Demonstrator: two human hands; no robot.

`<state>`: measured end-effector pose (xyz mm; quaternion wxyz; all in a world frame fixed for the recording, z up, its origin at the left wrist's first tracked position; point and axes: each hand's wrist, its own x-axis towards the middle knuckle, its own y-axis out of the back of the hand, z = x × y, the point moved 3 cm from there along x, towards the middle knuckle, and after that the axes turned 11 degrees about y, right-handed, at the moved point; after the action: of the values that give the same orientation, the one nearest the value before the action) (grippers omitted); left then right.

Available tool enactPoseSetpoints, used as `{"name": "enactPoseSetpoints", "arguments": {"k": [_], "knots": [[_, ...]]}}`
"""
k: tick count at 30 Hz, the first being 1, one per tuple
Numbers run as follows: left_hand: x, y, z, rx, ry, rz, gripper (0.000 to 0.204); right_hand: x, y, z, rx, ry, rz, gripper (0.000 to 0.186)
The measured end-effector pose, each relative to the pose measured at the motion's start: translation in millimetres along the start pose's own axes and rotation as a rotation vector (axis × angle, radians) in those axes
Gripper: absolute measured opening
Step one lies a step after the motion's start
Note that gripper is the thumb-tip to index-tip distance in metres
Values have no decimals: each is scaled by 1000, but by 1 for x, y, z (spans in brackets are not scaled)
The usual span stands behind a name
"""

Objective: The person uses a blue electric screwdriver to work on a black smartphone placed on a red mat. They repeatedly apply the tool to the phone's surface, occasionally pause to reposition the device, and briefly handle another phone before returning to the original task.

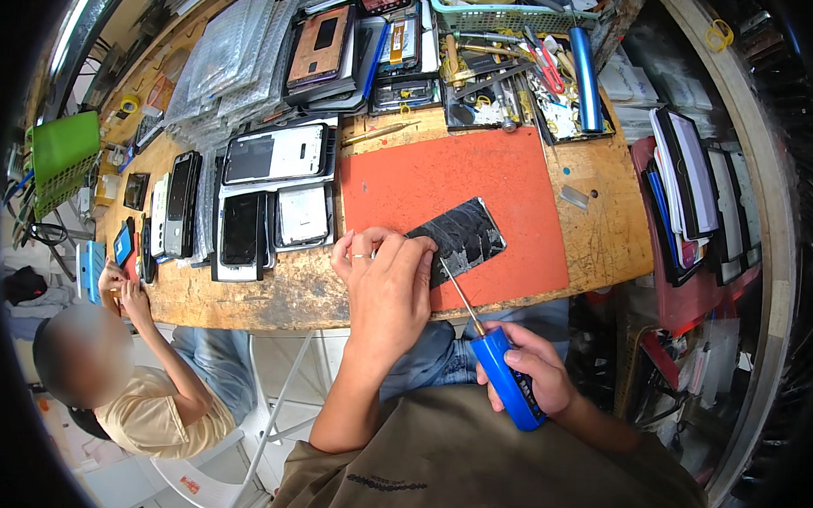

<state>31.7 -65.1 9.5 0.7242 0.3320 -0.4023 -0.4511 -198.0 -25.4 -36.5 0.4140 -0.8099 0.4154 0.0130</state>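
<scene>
A dark phone screen panel (468, 231), its face streaked with grey patches that look like residue or torn film, lies at a slant over an orange-red mat (508, 168). My left hand (388, 280), with a ring on one finger, pinches the panel's left end between bent fingers. In my right hand (537, 370) is a blue-handled tool (505, 374) with a long thin metal shaft. The shaft slants up and left, its tip at the panel's lower edge near my left fingertips; whether it touches cannot be told.
Stacked phones and screens (276, 153) stand left of the mat, with bubble-wrap sleeves (239, 56) behind. Behind the mat, a tool tray (483, 113) holds pliers and a blue cylinder (586, 81). A metal blade (573, 197) lies at right. Another person (165, 380) works at far left.
</scene>
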Motion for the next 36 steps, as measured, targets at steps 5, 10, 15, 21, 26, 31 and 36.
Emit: {"name": "enactPoseSetpoints", "arguments": {"k": [5,10,15,21,26,31,36], "knots": [[1,0,0,-2,-8,-1,7,-1,-2,2,70,-22,-25,62],[0,-2,-1,-6,1,-8,6,-1,0,2,67,7,-18,62],[0,-3,-1,-2,8,-3,5,-2,-1,2,59,-44,-38,62],[0,-4,-2,-21,15,-27,9,-1,-2,0,46,-34,-27,61],[0,-4,-2,-16,22,-33,7,-1,0,-1,49,-3,-17,60],[0,-4,1,-12,29,-36,8,-2,1,-2,47,2,-17,60],[1,-5,2,-4,21,-37,8,-3,-2,1,52,-52,-38,62]]}}
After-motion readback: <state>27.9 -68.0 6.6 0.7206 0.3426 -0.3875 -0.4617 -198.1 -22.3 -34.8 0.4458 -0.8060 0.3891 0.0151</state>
